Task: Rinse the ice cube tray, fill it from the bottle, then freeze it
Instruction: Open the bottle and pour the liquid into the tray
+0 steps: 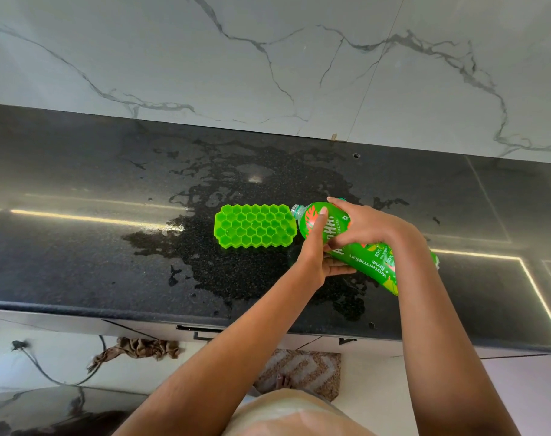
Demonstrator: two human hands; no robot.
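Far to my left, down on the floor, a dark cable (47, 369) trails beside a crumpled brown cloth (142, 349). Above them runs the black countertop (63, 262), backed by a white veined wall (173, 58). A wide puddle (236, 272) spreads over the middle of the counter, and the green ice cube tray (255, 226) lies flat in it with its honeycomb cells facing up. Just right of the tray is the open neck of the green bottle (371, 262), which I hold tilted low, mouth pointing at the tray's right end, with no cap on it. My left hand (315, 253) grasps the bottle from the near side, thumb up across the label and fingers curled underneath. My right hand (359, 225) clasps the bottle's shoulder from above, fingers wrapped over the top. The bottle's base slants away to the right, above the counter. Below, near my body, a patterned mat (299, 372) lies on the floor.
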